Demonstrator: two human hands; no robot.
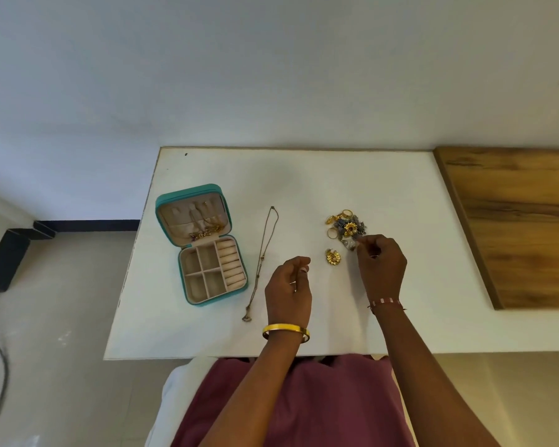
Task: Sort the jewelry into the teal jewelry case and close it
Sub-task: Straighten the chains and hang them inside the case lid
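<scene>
Head view: right hand (381,266) pinching, seemingly, small piece at jewelry pile (346,225), frame centre-right, for sorting; left hand (289,285) loosely curled, empty; teal jewelry case (204,246) open, ready.

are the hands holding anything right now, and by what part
The right hand pinches a small piece at the gold jewelry pile's near edge; which part cannot be told. The left hand holds nothing.

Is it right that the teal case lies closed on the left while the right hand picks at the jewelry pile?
Not quite: the head view shows the teal case lying open, lid up. It is on the left, and the right hand does pick at the jewelry pile.
</scene>
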